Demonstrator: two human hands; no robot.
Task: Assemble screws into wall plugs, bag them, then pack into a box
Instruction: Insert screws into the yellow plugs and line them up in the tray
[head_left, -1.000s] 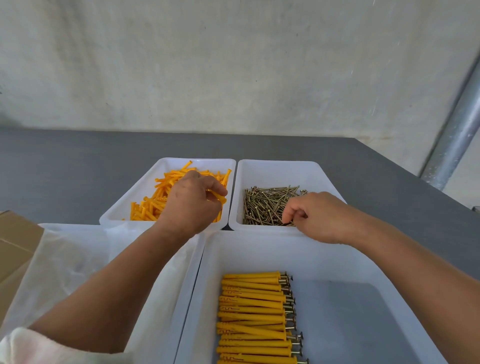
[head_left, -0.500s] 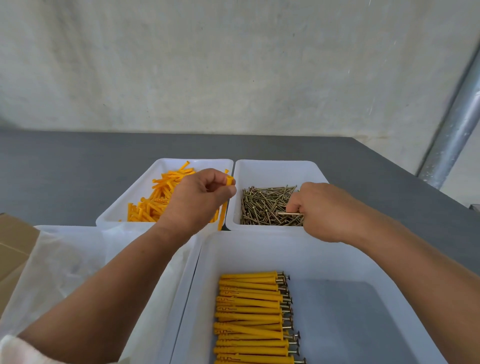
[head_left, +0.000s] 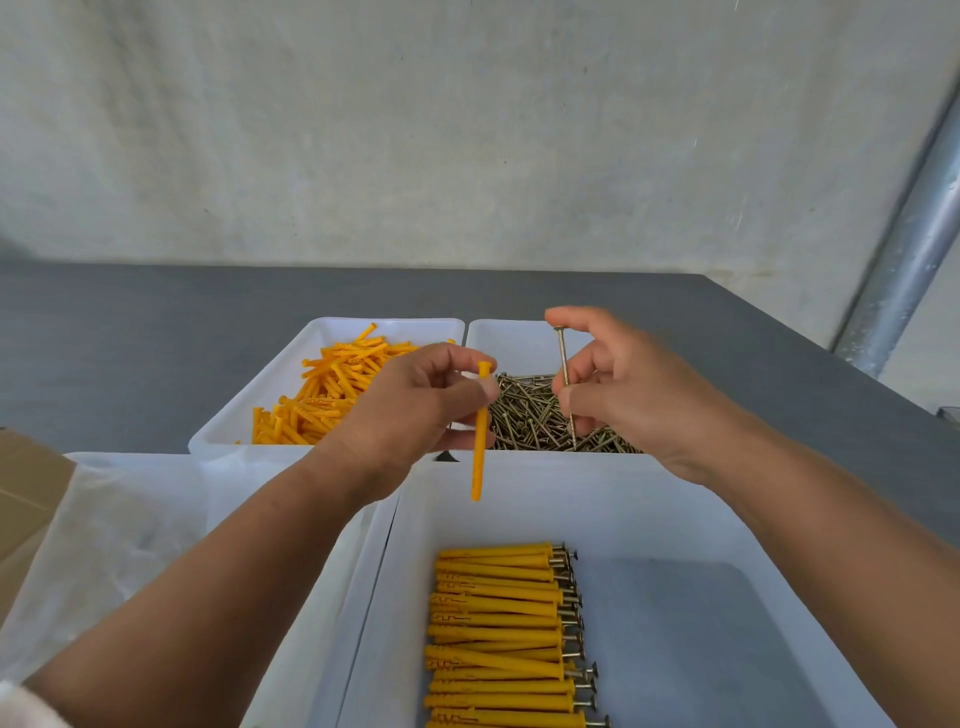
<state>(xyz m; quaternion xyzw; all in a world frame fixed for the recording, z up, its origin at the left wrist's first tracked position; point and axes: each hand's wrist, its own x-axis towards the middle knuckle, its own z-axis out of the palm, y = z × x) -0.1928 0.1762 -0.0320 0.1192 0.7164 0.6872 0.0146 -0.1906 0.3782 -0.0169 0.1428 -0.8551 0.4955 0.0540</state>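
Orange wall plug (head_left: 480, 452) hangs upright, pinched near its top by the left hand (head_left: 405, 415), its tip over the near tray (head_left: 519, 467). Just right, not touching, the right hand (head_left: 628, 400) pinches a screw (head_left: 564, 379) upright, head up, above the screw tray (head_left: 519, 340).

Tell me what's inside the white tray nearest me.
The near tray holds a row of assembled wall plugs, screw heads pointing right; its right side is bare. The row's near end runs out of frame, and any lower layer is covered.
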